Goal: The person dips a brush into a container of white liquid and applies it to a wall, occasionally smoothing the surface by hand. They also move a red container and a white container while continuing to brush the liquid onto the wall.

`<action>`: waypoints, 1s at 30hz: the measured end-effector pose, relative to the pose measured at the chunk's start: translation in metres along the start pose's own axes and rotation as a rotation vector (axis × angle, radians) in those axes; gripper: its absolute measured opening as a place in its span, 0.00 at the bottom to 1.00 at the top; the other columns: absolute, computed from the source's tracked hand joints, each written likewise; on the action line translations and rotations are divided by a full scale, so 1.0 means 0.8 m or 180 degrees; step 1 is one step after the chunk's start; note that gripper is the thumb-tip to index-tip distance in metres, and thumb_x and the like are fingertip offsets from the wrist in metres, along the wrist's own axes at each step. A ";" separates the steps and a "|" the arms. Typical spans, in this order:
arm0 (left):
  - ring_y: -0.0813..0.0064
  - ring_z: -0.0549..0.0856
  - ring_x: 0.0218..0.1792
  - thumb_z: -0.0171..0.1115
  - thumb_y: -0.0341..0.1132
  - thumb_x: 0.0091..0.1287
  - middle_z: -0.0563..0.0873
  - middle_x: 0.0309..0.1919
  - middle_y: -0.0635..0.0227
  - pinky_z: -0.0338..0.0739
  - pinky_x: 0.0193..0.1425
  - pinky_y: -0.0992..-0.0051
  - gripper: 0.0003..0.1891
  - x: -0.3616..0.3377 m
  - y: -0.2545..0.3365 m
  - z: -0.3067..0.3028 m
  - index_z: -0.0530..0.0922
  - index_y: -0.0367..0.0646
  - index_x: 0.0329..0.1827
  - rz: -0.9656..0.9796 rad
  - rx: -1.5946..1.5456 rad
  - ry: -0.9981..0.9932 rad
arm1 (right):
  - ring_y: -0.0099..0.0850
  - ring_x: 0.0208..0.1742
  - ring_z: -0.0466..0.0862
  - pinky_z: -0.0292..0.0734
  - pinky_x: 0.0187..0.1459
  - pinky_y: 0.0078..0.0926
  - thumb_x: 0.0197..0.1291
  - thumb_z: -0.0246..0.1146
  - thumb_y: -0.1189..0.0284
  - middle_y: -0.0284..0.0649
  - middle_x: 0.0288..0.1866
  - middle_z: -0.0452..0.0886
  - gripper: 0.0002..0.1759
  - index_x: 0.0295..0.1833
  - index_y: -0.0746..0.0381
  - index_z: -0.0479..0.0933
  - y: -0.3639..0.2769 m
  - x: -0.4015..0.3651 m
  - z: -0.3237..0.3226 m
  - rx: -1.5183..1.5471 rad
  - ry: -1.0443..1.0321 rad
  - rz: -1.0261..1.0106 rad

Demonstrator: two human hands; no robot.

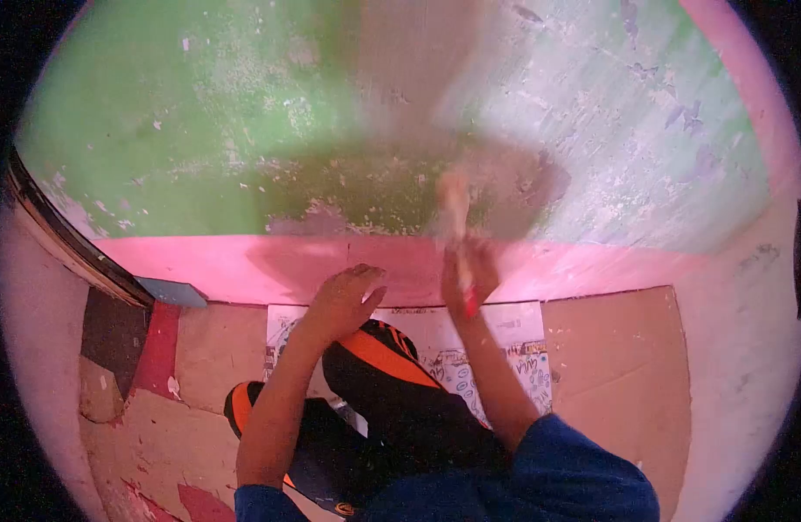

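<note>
My right hand (pixel 472 271) is wrapped round a paintbrush (pixel 457 209), raised against the lower part of the wall. The brush is smeared by motion; its pale head points up and a red handle end shows below my fist. Green paint with chipped, flaking patches covers the wall (pixel 200 174), and whitish streaks lie over its right part. My left hand (pixel 350 296) hangs over my knee, fingers loosely stretched and thumb apart, holding nothing. It is in front of the pink band (pixel 183 261) along the wall's foot.
Under me, printed paper (pixel 527 374) lies on brown floor sheeting (pixel 618 365). My bent legs in black trousers with orange stripes (pixel 387 361) are close to the wall. A dark frame edge (pixel 79 239) and a grey-blue block (pixel 172 291) stand left; a pale side wall (pixel 748 348) rises right.
</note>
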State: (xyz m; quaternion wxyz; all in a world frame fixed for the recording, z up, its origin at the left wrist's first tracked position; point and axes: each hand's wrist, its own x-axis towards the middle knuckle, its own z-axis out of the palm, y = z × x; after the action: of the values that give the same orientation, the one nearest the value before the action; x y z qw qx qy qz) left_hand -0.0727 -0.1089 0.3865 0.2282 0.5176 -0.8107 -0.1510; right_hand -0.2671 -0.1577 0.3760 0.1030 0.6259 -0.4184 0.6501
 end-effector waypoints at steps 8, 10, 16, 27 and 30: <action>0.62 0.80 0.31 0.54 0.34 0.58 0.79 0.30 0.60 0.75 0.35 0.67 0.08 0.067 0.039 -0.015 0.75 0.39 0.34 0.0581 0.0280 0.1223 | 0.34 0.31 0.79 0.73 0.35 0.26 0.46 0.61 0.82 0.44 0.28 0.78 0.03 0.30 0.67 0.76 0.018 -0.076 -0.087 0.0352 -0.0658 0.0325; 0.68 0.80 0.25 0.58 0.33 0.56 0.79 0.30 0.62 0.75 0.28 0.71 0.07 0.093 0.064 -0.027 0.76 0.40 0.33 0.0305 -0.0318 0.1767 | 0.34 0.31 0.78 0.73 0.34 0.26 0.47 0.60 0.82 0.45 0.30 0.78 0.03 0.31 0.69 0.75 0.015 -0.048 -0.108 0.0352 -0.0570 0.0925; 0.74 0.79 0.22 0.63 0.34 0.53 0.80 0.29 0.66 0.75 0.25 0.75 0.08 0.148 0.072 -0.020 0.78 0.43 0.33 0.0538 0.0382 0.2580 | 0.26 0.29 0.76 0.72 0.27 0.20 0.51 0.57 0.82 0.42 0.30 0.76 0.04 0.33 0.71 0.74 0.047 -0.046 -0.145 0.0227 -0.0460 0.1440; 0.70 0.80 0.26 0.67 0.28 0.46 0.81 0.25 0.66 0.75 0.28 0.74 0.07 0.164 0.064 -0.006 0.80 0.43 0.29 0.1257 0.1158 0.3156 | 0.30 0.33 0.77 0.72 0.35 0.25 0.49 0.58 0.83 0.44 0.31 0.77 0.03 0.31 0.71 0.74 0.068 -0.073 -0.163 0.0452 -0.0553 0.1759; 0.71 0.80 0.25 0.67 0.27 0.45 0.80 0.25 0.67 0.74 0.28 0.74 0.07 0.168 0.064 -0.003 0.80 0.43 0.28 0.1349 0.1297 0.3216 | 0.32 0.33 0.78 0.72 0.36 0.26 0.48 0.58 0.83 0.45 0.31 0.77 0.02 0.30 0.71 0.74 0.076 -0.065 -0.163 0.0355 -0.0730 0.1671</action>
State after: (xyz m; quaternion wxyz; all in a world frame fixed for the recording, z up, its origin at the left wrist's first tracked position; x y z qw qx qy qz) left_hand -0.1596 -0.2096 0.4420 0.5076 0.3854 -0.6998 0.3225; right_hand -0.3918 -0.0879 0.3213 -0.1512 0.5703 -0.5386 0.6015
